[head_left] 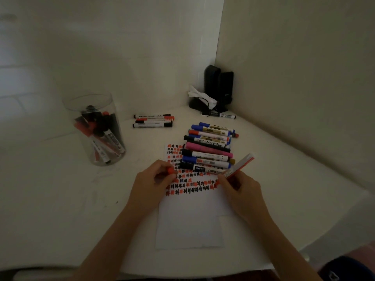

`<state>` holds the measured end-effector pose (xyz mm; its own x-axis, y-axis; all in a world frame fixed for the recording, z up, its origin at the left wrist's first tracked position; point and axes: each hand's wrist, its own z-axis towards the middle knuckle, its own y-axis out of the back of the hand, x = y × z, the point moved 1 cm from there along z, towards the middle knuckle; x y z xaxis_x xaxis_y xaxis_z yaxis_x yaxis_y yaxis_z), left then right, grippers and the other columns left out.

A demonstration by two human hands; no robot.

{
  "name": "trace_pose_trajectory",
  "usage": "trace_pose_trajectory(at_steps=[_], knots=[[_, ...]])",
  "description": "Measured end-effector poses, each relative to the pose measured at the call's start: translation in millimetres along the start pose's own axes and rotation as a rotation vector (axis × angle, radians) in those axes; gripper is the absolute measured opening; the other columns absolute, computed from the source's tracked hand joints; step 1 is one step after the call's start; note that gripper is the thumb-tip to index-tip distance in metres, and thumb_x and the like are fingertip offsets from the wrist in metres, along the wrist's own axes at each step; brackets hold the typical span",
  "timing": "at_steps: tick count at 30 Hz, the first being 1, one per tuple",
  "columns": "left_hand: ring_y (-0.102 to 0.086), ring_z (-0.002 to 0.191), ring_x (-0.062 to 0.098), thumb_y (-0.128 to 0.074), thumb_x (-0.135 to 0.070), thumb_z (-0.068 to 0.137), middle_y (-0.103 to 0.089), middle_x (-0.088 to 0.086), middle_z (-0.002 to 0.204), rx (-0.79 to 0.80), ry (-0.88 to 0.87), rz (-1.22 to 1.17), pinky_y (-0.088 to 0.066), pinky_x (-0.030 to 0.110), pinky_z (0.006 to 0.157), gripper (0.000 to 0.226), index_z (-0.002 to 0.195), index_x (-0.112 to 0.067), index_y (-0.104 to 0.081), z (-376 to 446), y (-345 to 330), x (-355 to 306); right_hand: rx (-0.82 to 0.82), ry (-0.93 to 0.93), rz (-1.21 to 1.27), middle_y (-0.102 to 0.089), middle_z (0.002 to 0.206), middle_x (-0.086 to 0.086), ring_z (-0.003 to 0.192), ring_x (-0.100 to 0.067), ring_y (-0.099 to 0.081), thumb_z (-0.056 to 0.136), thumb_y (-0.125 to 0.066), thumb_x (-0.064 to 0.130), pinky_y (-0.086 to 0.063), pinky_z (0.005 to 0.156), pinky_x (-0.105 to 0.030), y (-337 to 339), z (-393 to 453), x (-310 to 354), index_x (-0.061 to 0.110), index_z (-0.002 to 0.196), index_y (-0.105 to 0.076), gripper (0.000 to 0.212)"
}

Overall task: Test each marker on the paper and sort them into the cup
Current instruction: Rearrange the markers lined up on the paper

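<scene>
The single head-worn camera looked forward and down, close over the white table (60, 209), toward a wall corner.

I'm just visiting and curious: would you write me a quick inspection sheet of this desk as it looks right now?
Surface: white table set into a corner, dimly lit.
Job's things: paper with rows of red and black test marks; pile of markers lying on its far end; clear cup holding red and black markers; three markers lying apart behind.
Clutter: black device, crumpled tissue, lone marker in the corner.
Hands: left hand pinches a red cap; right hand grips a red marker, tip on the paper.
Cables: thin black cord by the tissue.
Surroundings: plain white walls.
</scene>
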<state>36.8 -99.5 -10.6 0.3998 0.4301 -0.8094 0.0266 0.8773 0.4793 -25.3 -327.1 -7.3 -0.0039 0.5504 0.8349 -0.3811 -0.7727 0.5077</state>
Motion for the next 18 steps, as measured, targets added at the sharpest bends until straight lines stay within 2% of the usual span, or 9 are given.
trace_pose_trajectory(at_steps=[3,11,15,18], knots=[[-0.064,0.086,-0.007,-0.067,-0.015,0.087,-0.069,-0.011,0.093,0.011,0.007,-0.021,-0.046,0.003,0.072,0.013,0.100,-0.016,-0.064,0,0,1,-0.002,-0.006,0.008,-0.057,0.081,0.024,0.068,0.013,-0.057,0.090,-0.060,0.035,-0.043,0.058,-0.001,0,0,1,0.029,0.094,-0.057,0.007],[-0.065,0.084,-0.004,-0.067,-0.017,0.087,-0.068,-0.011,0.094,-0.021,0.022,-0.064,-0.048,0.006,0.073,0.012,0.098,-0.018,-0.063,1,2,0,-0.022,-0.033,0.000,-0.053,0.079,0.028,0.067,0.025,-0.054,0.091,-0.060,0.032,-0.039,0.054,0.003,-3,1,2,0.029,0.096,-0.055,0.008],[-0.066,0.083,-0.001,-0.068,-0.016,0.086,-0.066,-0.008,0.095,-0.068,0.069,-0.125,-0.050,0.008,0.071,0.013,0.097,-0.018,-0.062,3,4,2,-0.078,-0.084,0.119,-0.065,0.085,0.015,0.069,0.015,-0.061,0.092,-0.059,0.030,-0.044,0.055,-0.001,2,1,2,0.022,0.096,-0.060,0.010],[-0.067,0.087,0.003,-0.068,-0.014,0.085,-0.068,-0.006,0.094,-0.094,0.075,-0.176,-0.052,0.013,0.078,0.012,0.093,-0.020,-0.061,3,8,3,-0.126,-0.078,0.192,-0.068,0.086,0.011,0.072,0.012,-0.063,0.093,-0.058,0.023,-0.046,0.057,-0.003,7,1,7,0.019,0.100,-0.064,0.010]])
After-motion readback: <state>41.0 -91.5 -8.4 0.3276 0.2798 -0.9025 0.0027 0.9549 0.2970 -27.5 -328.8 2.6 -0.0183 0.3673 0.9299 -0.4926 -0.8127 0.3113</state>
